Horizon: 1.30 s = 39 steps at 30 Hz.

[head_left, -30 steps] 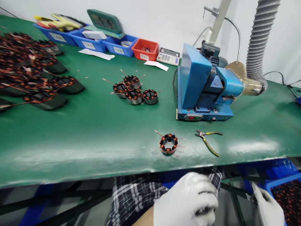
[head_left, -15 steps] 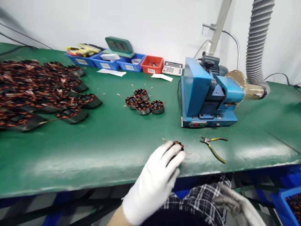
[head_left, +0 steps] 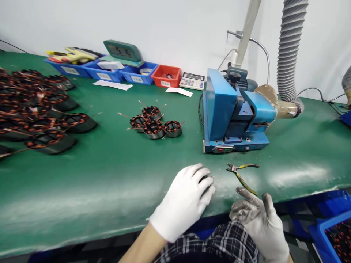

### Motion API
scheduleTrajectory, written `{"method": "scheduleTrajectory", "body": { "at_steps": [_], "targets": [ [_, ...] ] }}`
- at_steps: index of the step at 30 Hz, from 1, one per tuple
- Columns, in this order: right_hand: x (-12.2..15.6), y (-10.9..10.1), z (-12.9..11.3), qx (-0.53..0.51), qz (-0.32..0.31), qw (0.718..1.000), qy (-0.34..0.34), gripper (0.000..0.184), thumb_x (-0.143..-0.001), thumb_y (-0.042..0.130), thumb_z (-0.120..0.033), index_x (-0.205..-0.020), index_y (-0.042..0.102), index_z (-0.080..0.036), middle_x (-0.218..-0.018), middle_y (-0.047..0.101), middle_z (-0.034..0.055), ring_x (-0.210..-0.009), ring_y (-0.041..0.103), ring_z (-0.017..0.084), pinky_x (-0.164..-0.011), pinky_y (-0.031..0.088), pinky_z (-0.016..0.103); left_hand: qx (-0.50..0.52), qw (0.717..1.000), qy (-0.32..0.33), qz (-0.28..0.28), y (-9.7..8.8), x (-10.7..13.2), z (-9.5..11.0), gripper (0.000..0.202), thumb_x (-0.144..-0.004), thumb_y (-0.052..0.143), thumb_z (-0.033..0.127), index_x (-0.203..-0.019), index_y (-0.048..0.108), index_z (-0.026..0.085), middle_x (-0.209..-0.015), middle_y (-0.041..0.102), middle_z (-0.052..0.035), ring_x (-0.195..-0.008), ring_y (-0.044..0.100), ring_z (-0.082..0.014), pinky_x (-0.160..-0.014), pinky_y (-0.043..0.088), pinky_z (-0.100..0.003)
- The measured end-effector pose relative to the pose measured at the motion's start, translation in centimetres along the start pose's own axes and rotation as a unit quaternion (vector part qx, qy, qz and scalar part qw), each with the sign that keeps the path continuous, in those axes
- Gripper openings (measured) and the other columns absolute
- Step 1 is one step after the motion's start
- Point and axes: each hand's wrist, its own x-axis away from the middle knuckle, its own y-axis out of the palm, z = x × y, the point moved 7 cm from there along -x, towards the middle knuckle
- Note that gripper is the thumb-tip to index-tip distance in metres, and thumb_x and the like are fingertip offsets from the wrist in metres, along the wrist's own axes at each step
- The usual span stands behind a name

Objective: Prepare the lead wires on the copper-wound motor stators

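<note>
My left hand [head_left: 188, 197], in a white glove, is curled over a small wire-wound motor stator [head_left: 204, 178] near the bench's front edge. The fingers hide nearly all of it; only a dark sliver and fine wire ends show. My right hand [head_left: 259, 221], in a glove with grey-stained fingertips, is held palm up over the front edge with fingers apart and nothing in it. Just beyond it, diagonal cutters [head_left: 235, 169] with yellow-green handles lie spread on the green bench [head_left: 123, 182].
Several small stators [head_left: 154, 129] stand clustered mid-bench; many larger ones [head_left: 52, 140] crowd the left. A blue grinding machine [head_left: 222, 106] with a grey hose [head_left: 292, 47] stands behind the cutters. Blue bins [head_left: 137, 78], a red bin [head_left: 166, 76] and a calculator [head_left: 192, 81] line the wall.
My right hand has come up from below the bench edge to beside the cutters. My left hand has closed further over the stator. The view has shifted to the right.
</note>
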Motion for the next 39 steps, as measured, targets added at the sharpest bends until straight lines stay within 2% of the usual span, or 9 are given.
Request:
{"method": "scheduleTrajectory", "body": {
  "at_steps": [6, 10, 14, 21, 26, 29, 31, 35, 39],
  "targets": [
    [-1.5, -0.4, -0.3, 0.125, 0.032, 0.99, -0.056, 0.043, -0.079, 0.061, -0.056, -0.099, 0.073, -0.02, -0.078, 0.074, 0.008, -0.07, 0.067, 0.022, -0.069, 0.052, 0.034, 0.015, 0.997, -0.027, -0.066, 2.3, -0.1, -0.8, 0.015, -0.085, 0.047, 0.015, -0.084, 0.062, 0.02, -0.104, 0.066, -0.0024, -0.092, 0.055, -0.0231, -0.077, 0.042, -0.04],
    [-2.6, -1.2, -0.1, 0.371, 0.103, 0.915, -0.12, 0.035, -0.074, 0.074, -0.034, -0.108, 0.07, -0.023, -0.105, 0.072, 0.0082, -0.097, 0.066, 0.026, -0.092, 0.048, 0.042, 0.041, 0.998, -0.052, -0.012, 2.1, 0.6, -0.4, 0.015, -0.084, 0.047, 0.011, -0.083, 0.059, 0.02, -0.101, 0.065, -0.0008, -0.096, 0.054, -0.0225, -0.08, 0.039, -0.039],
    [-3.3, 0.3, 0.8, 0.465, 0.058, 0.868, -0.164, 0.03, -0.081, 0.064, -0.027, -0.111, 0.068, -0.023, -0.119, 0.067, 0.0084, -0.11, 0.061, 0.027, -0.099, 0.045, 0.045, 0.076, 0.995, -0.067, 0.013, 2.2, 0.9, -0.4, 0.013, -0.082, 0.051, 0.011, -0.082, 0.06, 0.02, -0.099, 0.065, -0.0013, -0.098, 0.053, -0.0219, -0.083, 0.038, -0.039],
    [-3.7, 2.1, 0.2, 0.54, -0.002, 0.807, -0.239, 0.019, -0.082, 0.061, -0.024, -0.098, 0.072, -0.026, -0.103, 0.072, 0.0066, -0.097, 0.065, 0.025, -0.092, 0.048, 0.041, 0.085, 0.995, -0.04, 0.027, 2.0, 1.0, -0.5, 0.01, -0.078, 0.057, 0.01, -0.08, 0.057, 0.02, -0.098, 0.064, -0.0005, -0.097, 0.053, -0.021, -0.082, 0.038, -0.038],
    [-4.6, 2.0, 0.7, 0.544, 0.024, 0.821, -0.17, 0.019, -0.081, 0.059, -0.029, -0.065, 0.064, -0.021, -0.062, 0.063, 0.0035, -0.061, 0.058, 0.019, -0.064, 0.051, 0.032, 0.072, 0.997, -0.007, 0.028, 2.0, 1.0, -0.2, 0.011, -0.08, 0.053, 0.011, -0.079, 0.057, 0.021, -0.099, 0.063, -0.001, -0.096, 0.054, -0.0213, -0.078, 0.038, -0.038],
    [-5.4, 2.1, 1.2, 0.506, 0.008, 0.858, -0.083, 0.037, -0.087, 0.048, -0.036, -0.055, 0.053, -0.02, -0.039, 0.047, -0.0042, -0.032, 0.042, 0.012, -0.031, 0.035, 0.022, 0.06, 0.998, -0.005, 0.024, 2.1, 1.0, -0.2, 0.014, -0.079, 0.052, 0.009, -0.081, 0.058, 0.021, -0.101, 0.063, -0.0022, -0.098, 0.053, -0.0228, -0.077, 0.039, -0.038],
    [-5.4, 1.8, 0.7, 0.475, 0.011, 0.878, -0.055, 0.041, -0.089, 0.043, -0.039, -0.053, 0.049, -0.02, -0.036, 0.044, -0.0054, -0.026, 0.039, 0.011, -0.026, 0.031, 0.022, 0.066, 0.998, -0.006, 0.022, 2.2, 1.0, -0.3, 0.013, -0.079, 0.053, 0.01, -0.083, 0.059, 0.021, -0.102, 0.064, -0.0018, -0.099, 0.054, -0.0227, -0.077, 0.039, -0.038],
    [-4.0, 0.4, -1.2, 0.452, 0.083, 0.882, -0.101, 0.024, -0.087, 0.053, -0.035, -0.073, 0.062, -0.018, -0.068, 0.069, 0.0035, -0.062, 0.065, 0.016, -0.06, 0.054, 0.027, 0.089, 0.995, -0.014, 0.036, 2.3, 1.0, -0.3, 0.009, -0.084, 0.052, 0.015, -0.083, 0.059, 0.021, -0.101, 0.065, -0.0009, -0.097, 0.055, -0.0215, -0.077, 0.038, -0.039],
    [-3.1, 0.9, -0.7, 0.525, 0.063, 0.828, -0.187, 0.019, -0.08, 0.065, -0.026, -0.096, 0.072, -0.021, -0.1, 0.074, 0.0079, -0.092, 0.067, 0.025, -0.088, 0.052, 0.04, 0.09, 0.995, -0.019, 0.046, 2.4, 1.0, -0.4, 0.011, -0.08, 0.054, 0.012, -0.082, 0.059, 0.021, -0.099, 0.066, -0.0012, -0.095, 0.055, -0.0213, -0.075, 0.038, -0.038]
  ]
}}
